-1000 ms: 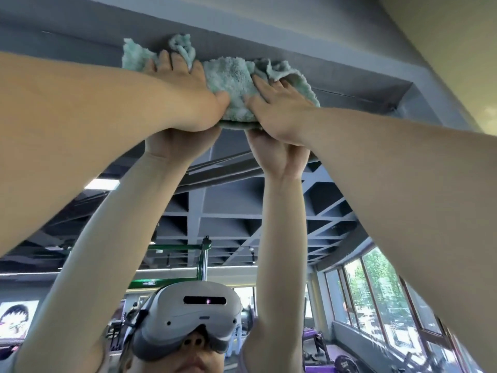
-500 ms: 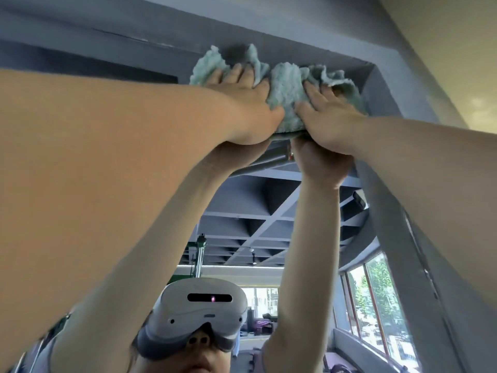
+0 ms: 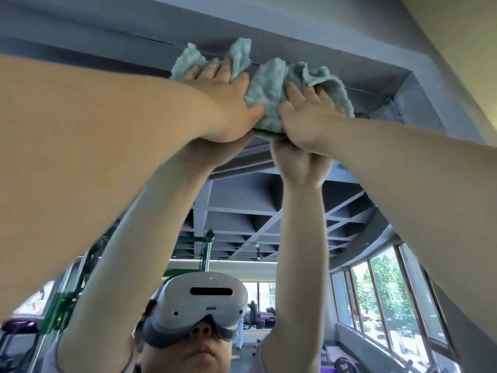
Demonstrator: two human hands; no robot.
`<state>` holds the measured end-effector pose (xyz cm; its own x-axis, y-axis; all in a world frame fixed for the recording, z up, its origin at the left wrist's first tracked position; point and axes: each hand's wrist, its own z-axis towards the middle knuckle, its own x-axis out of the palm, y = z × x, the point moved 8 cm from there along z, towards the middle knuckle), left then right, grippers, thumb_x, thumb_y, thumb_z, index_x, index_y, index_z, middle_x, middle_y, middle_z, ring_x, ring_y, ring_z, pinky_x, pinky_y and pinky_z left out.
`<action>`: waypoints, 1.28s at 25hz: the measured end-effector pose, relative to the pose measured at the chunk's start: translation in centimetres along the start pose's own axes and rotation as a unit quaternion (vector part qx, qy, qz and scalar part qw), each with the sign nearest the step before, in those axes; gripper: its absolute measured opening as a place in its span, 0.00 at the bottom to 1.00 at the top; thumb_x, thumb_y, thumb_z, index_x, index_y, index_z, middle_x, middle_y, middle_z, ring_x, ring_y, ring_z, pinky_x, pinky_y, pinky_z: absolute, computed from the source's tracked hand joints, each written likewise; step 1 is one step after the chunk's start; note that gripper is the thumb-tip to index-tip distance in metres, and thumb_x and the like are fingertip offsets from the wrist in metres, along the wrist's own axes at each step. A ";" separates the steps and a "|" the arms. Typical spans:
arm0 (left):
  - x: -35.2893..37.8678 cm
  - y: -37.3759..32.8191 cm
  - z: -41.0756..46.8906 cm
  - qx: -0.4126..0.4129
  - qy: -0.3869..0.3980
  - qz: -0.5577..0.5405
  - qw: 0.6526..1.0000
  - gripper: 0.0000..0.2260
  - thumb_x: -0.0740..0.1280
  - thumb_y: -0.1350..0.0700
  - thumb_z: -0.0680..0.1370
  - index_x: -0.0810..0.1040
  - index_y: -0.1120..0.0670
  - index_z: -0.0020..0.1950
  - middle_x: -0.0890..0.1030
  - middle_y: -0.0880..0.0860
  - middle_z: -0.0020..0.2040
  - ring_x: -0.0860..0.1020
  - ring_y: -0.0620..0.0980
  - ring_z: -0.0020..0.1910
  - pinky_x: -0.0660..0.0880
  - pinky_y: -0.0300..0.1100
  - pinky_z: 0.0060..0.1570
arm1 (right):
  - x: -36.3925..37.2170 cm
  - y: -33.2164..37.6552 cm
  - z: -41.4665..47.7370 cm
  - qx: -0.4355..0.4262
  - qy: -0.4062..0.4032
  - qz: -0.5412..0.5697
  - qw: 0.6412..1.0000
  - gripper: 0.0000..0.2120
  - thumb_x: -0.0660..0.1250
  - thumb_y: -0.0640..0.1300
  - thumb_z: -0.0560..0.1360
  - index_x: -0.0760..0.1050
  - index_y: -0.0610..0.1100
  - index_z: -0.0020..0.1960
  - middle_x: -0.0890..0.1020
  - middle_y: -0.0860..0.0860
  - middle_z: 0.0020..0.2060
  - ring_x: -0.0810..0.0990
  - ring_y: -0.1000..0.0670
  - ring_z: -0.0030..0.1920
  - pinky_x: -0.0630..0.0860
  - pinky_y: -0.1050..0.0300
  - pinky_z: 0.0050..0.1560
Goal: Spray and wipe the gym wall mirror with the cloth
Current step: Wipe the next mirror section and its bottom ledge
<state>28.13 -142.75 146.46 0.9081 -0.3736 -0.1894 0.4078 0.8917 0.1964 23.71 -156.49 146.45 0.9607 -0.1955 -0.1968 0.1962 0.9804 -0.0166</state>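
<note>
Both of my arms reach overhead to the top edge of the gym wall mirror (image 3: 242,208). A crumpled pale-green cloth (image 3: 269,84) lies against the glass there, under both palms. My left hand (image 3: 223,103) presses on its left part with straight fingers, and a fold of cloth pokes up between them. My right hand (image 3: 306,117) presses on its right part with the fingers spread. The reflection of both hands and forearms meets them from below. No spray bottle is in view.
A grey beam (image 3: 295,30) runs just above the mirror's top edge and ends in a recessed corner (image 3: 408,76) to the right of the cloth. A yellowish wall (image 3: 462,49) is at the upper right. The mirror reflects my headset (image 3: 207,300), windows (image 3: 387,292) and a green rack (image 3: 64,300).
Both hands slid the cloth rightwards along the mirror's top edge toward the corner, then came back a little to the left. Their flat press on the cloth is unchanged.
</note>
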 end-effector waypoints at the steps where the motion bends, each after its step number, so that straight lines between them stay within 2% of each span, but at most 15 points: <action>1: -0.3 3.0 -0.6 -0.010 0.001 0.005 1.000 0.33 0.44 0.35 0.80 0.42 0.49 0.80 0.40 0.54 0.80 0.41 0.53 0.78 0.41 0.51 0.75 | 0.5 3.1 0.1 -0.017 0.004 0.004 1.000 0.27 0.43 0.56 0.81 0.45 0.56 0.79 0.46 0.48 0.79 0.45 0.44 0.78 0.45 0.43 0.76; 6: -0.8 12.3 -3.2 -0.066 -0.003 0.012 0.998 0.33 0.44 0.34 0.79 0.40 0.47 0.79 0.40 0.54 0.80 0.41 0.53 0.78 0.42 0.52 0.76 | 1.5 13.3 0.1 -0.103 0.015 0.025 0.994 0.26 0.44 0.55 0.82 0.45 0.56 0.79 0.45 0.51 0.79 0.43 0.46 0.78 0.42 0.42 0.75; 10: -0.5 12.7 -3.6 -0.088 -0.004 0.015 0.996 0.32 0.43 0.35 0.79 0.40 0.47 0.79 0.40 0.55 0.79 0.40 0.54 0.78 0.41 0.54 0.75 | 1.7 13.4 0.0 -0.134 -0.008 0.019 0.991 0.27 0.46 0.57 0.81 0.49 0.57 0.79 0.52 0.52 0.79 0.49 0.49 0.77 0.48 0.46 0.76; 13: -0.6 9.7 -3.0 -0.085 0.003 0.015 0.996 0.33 0.43 0.35 0.78 0.41 0.48 0.79 0.39 0.54 0.79 0.39 0.54 0.78 0.41 0.55 0.75 | 0.8 9.8 0.0 -0.108 -0.021 0.007 0.994 0.28 0.47 0.60 0.80 0.49 0.58 0.78 0.54 0.56 0.78 0.51 0.51 0.77 0.51 0.46 0.75; 17: 0.0 1.0 0.5 -0.032 0.005 0.010 0.999 0.33 0.45 0.34 0.78 0.41 0.48 0.79 0.39 0.53 0.79 0.39 0.54 0.78 0.41 0.55 0.75 | -0.3 -1.1 -0.3 -0.021 -0.044 -0.025 0.998 0.29 0.45 0.64 0.79 0.46 0.59 0.78 0.50 0.57 0.78 0.49 0.51 0.78 0.49 0.45 0.74; 18: -0.3 0.4 0.6 -0.026 0.003 0.011 1.000 0.34 0.45 0.34 0.78 0.41 0.48 0.79 0.39 0.53 0.80 0.40 0.54 0.78 0.41 0.55 0.75 | -0.1 -2.3 -0.2 -0.010 -0.032 -0.024 0.999 0.30 0.44 0.65 0.79 0.45 0.60 0.78 0.49 0.57 0.79 0.48 0.50 0.78 0.48 0.44 0.74; 22: 1.1 -10.7 4.0 0.013 -0.005 0.004 1.000 0.34 0.44 0.34 0.78 0.41 0.48 0.79 0.41 0.53 0.80 0.41 0.53 0.78 0.42 0.55 0.75 | -1.3 -12.9 0.9 0.027 0.000 -0.008 1.000 0.32 0.45 0.66 0.78 0.44 0.56 0.79 0.48 0.50 0.79 0.49 0.44 0.78 0.50 0.40 0.75; 24: 1.1 -14.3 4.9 0.017 0.001 -0.007 1.000 0.33 0.44 0.34 0.78 0.42 0.47 0.79 0.42 0.53 0.80 0.41 0.53 0.78 0.41 0.55 0.75 | -1.1 -14.2 1.2 0.013 0.002 -0.005 1.000 0.31 0.45 0.61 0.80 0.45 0.51 0.79 0.50 0.44 0.78 0.50 0.41 0.77 0.51 0.40 0.75; 27: 0.8 -16.8 6.1 0.021 0.011 -0.023 0.999 0.31 0.44 0.35 0.79 0.42 0.44 0.79 0.42 0.51 0.80 0.42 0.53 0.78 0.41 0.53 0.75 | -1.1 -14.3 1.4 0.007 0.009 0.010 1.000 0.28 0.45 0.54 0.82 0.43 0.48 0.79 0.46 0.43 0.78 0.47 0.40 0.77 0.47 0.40 0.76; 32: 0.9 -14.6 5.5 0.035 0.025 0.009 0.999 0.30 0.44 0.37 0.80 0.41 0.46 0.79 0.41 0.50 0.80 0.41 0.50 0.78 0.41 0.50 0.76 | -1.5 -13.9 1.3 0.030 0.000 0.021 0.999 0.28 0.44 0.58 0.82 0.41 0.54 0.79 0.42 0.47 0.79 0.42 0.43 0.78 0.42 0.43 0.74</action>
<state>23.51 -157.51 148.74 0.9099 -0.3430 -0.2332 0.3991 0.8772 0.2669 19.81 -169.83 148.23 0.9683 -0.1545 -0.1963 0.1673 0.9846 0.0504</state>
